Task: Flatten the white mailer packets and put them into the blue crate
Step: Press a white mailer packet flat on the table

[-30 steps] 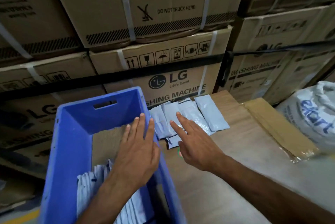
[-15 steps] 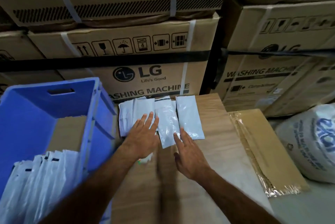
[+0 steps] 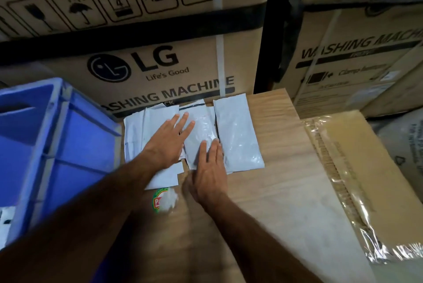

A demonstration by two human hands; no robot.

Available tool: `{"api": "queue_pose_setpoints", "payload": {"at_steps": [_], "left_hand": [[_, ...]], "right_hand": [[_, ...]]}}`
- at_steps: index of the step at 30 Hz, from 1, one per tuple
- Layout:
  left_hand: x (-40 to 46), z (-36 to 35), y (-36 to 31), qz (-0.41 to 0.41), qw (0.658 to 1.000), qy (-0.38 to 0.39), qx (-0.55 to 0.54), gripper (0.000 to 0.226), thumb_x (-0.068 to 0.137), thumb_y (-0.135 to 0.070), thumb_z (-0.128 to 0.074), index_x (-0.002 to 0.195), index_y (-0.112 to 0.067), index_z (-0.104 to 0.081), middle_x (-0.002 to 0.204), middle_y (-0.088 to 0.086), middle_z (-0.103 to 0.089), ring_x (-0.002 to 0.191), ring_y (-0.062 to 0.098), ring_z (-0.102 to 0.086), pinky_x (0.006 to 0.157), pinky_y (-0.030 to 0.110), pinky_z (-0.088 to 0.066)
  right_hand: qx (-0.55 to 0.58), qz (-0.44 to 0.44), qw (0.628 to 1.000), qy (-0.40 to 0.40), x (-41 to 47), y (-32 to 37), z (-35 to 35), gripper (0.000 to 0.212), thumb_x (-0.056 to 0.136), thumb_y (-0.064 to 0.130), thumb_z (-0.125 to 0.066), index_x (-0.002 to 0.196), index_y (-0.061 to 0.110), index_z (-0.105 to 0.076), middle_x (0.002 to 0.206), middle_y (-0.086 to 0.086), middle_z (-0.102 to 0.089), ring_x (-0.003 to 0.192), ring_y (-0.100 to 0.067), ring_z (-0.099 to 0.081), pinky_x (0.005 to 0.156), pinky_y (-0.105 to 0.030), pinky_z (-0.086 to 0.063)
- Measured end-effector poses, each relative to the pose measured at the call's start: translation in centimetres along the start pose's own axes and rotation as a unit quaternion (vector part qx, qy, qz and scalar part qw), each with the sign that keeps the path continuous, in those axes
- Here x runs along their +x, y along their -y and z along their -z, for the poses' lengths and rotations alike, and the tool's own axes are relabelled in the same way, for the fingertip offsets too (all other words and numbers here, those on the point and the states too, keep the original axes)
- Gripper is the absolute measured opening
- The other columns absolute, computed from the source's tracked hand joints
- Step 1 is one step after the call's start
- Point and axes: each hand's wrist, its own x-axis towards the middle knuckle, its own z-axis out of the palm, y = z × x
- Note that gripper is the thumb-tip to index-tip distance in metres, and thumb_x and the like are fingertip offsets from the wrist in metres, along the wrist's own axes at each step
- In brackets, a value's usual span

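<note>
Packets: white mailer packets [image 3: 238,136] side by side on table [image 3: 286,179], beside blue crate [image 3: 75,145].
Left hand [image 3: 166,143]: flat, fingers spread, pressing left packets.
Right hand [image 3: 209,168]: flat, fingers together, on middle packet.
Advice: press outward to push air, then lift one only.

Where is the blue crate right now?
In the head view the blue crate sits at the left edge, on the left of the white mailer packets, below the LG washing machine box.

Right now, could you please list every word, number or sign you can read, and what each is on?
"LG Life's Good", "WASHING MACHINE", "4" among handling pictograms: middle carton.
"WASHING MACHI", cut off; small print blurred: right carton.
Red-green sticker on the table: unreadable.
Mailer packets: no legible text.
</note>
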Motion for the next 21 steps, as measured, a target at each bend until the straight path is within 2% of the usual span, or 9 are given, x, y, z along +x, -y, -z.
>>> {"api": "queue_pose_setpoints", "payload": {"at_steps": [1, 3, 6, 9, 12, 14, 18, 21], "left_hand": [[0.4, -0.2, 0.0, -0.003, 1.000, 0.007, 0.006, 0.081, 0.101, -0.018, -0.049, 0.162, -0.019, 0.005, 0.169, 0.012, 0.011, 0.157, 0.033, 0.002, 0.126, 0.042, -0.007], [1.1, -0.5, 0.0, -0.006, 1.000, 0.007, 0.005, 0.089, 0.098, -0.011, -0.052, 0.162, -0.023, 0.009, 0.169, 0.008, 0.016, 0.157, 0.030, 0.006, 0.127, 0.040, -0.006], [1.9, -0.7, 0.1, -0.018, 1.000, -0.023, -0.003, 0.093, 0.095, 0.004, -0.049, 0.162, -0.028, 0.007, 0.169, 0.004, 0.014, 0.157, 0.027, 0.005, 0.128, 0.038, -0.006], [2.5, -0.4, 0.5, -0.033, 0.999, -0.023, -0.020, 0.081, 0.104, -0.003, -0.045, 0.162, -0.032, 0.004, 0.170, 0.001, 0.012, 0.157, 0.023, 0.006, 0.128, 0.039, -0.008], [2.5, 0.0, 0.9, -0.050, 0.998, -0.026, -0.015, 0.075, 0.107, -0.014, -0.047, 0.162, -0.035, 0.000, 0.170, -0.001, 0.008, 0.157, 0.022, 0.003, 0.128, 0.039, -0.009], [2.2, 0.5, 1.1, -0.066, 0.997, -0.044, -0.009, 0.078, 0.103, -0.008, -0.050, 0.163, -0.032, -0.006, 0.171, 0.001, 0.001, 0.157, 0.023, -0.001, 0.128, 0.040, -0.010], [0.9, 2.2, 0.8, -0.090, 0.990, -0.113, 0.000, 0.078, 0.091, 0.004, -0.059, 0.160, -0.018, -0.030, 0.167, 0.010, -0.022, 0.154, 0.031, -0.022, 0.125, 0.047, -0.023], [-0.6, 4.3, -0.6, -0.083, 0.986, -0.143, -0.013, 0.076, 0.084, 0.005, -0.063, 0.154, -0.009, -0.039, 0.162, 0.016, -0.033, 0.150, 0.036, -0.031, 0.121, 0.052, -0.030]], "right_hand": [[0.010, -0.010, 1.000, 0.005, 0.1, -0.3, -0.4, 0.084, 0.100, 0.041, -0.042, 0.161, 0.004, 0.002, 0.165, -0.030, 0.003, 0.154, -0.044, 0.001, 0.127, -0.048, -0.001], [0.015, -0.012, 1.000, 0.002, 0.1, -0.6, -0.9, 0.080, 0.104, 0.039, -0.037, 0.160, 0.007, 0.010, 0.166, -0.028, 0.007, 0.155, -0.041, 0.005, 0.126, -0.045, 0.004], [0.057, -0.019, 0.998, -0.006, 0.2, -0.6, -0.5, 0.075, 0.102, 0.039, -0.029, 0.161, 0.009, 0.007, 0.167, -0.025, 0.004, 0.156, -0.039, 0.001, 0.127, -0.043, -0.001], [0.088, -0.023, 0.996, 0.007, 0.1, -0.7, -0.3, 0.079, 0.103, 0.034, -0.043, 0.161, 0.011, 0.006, 0.167, -0.024, 0.005, 0.156, -0.038, 0.001, 0.126, -0.042, -0.001], [0.085, -0.028, 0.995, -0.043, -0.3, 0.2, -0.6, 0.078, 0.099, 0.041, -0.043, 0.161, 0.004, -0.014, 0.164, -0.029, -0.016, 0.153, -0.043, -0.018, 0.124, -0.051, -0.019], [0.089, -0.042, 0.992, -0.080, -0.6, 0.8, -0.8, 0.076, 0.099, 0.047, -0.040, 0.158, 0.002, -0.025, 0.161, -0.029, -0.026, 0.150, -0.043, -0.027, 0.121, -0.053, -0.029], [0.083, -0.041, 0.989, -0.117, -1.2, 1.7, 0.3, 0.083, 0.092, 0.041, -0.060, 0.156, -0.003, -0.028, 0.159, -0.032, -0.029, 0.149, -0.043, -0.030, 0.116, -0.051, -0.037], [0.124, -0.050, 0.978, -0.161, -2.1, 2.6, 2.3, 0.081, 0.092, 0.036, -0.058, 0.156, -0.001, -0.025, 0.160, -0.029, -0.029, 0.150, -0.039, -0.030, 0.116, -0.049, -0.038]]}}
